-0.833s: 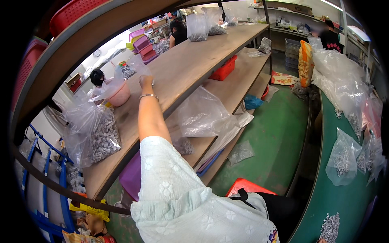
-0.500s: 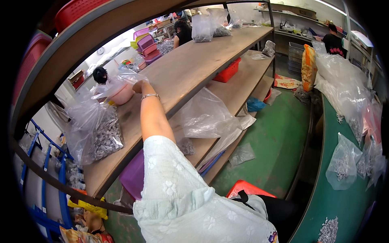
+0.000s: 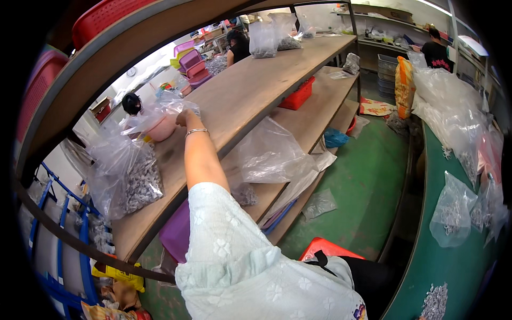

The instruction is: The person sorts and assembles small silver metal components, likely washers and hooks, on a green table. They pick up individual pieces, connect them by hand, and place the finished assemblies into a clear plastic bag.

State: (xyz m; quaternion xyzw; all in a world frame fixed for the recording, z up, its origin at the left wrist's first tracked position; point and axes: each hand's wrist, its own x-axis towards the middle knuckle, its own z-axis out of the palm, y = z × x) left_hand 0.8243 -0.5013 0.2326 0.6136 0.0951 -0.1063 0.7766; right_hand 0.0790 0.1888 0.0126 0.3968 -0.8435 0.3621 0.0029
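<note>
My left hand (image 3: 185, 118), with a thin bracelet on the wrist, reaches out over the wooden shelf (image 3: 250, 101) on my left. Its fingers are closed on the crumpled clear plastic bag (image 3: 154, 112) that lies around a pink bowl (image 3: 162, 128). Beside the bowl, nearer to me, stands a large clear bag of small grey parts (image 3: 133, 181). My pale flowered sleeve (image 3: 234, 261) fills the lower middle. My right hand is out of view.
A lower shelf holds a red bin (image 3: 298, 96) and a big clear bag (image 3: 272, 154); a purple bin (image 3: 176, 234) sits below. Clear bags of parts (image 3: 453, 213) lie on the green table at right. Other people work at the back. A red stool (image 3: 325, 248) stands on the green floor.
My left hand has moved a little to the left along the shelf, from beside the pink bowl onto the plastic bag around it.
</note>
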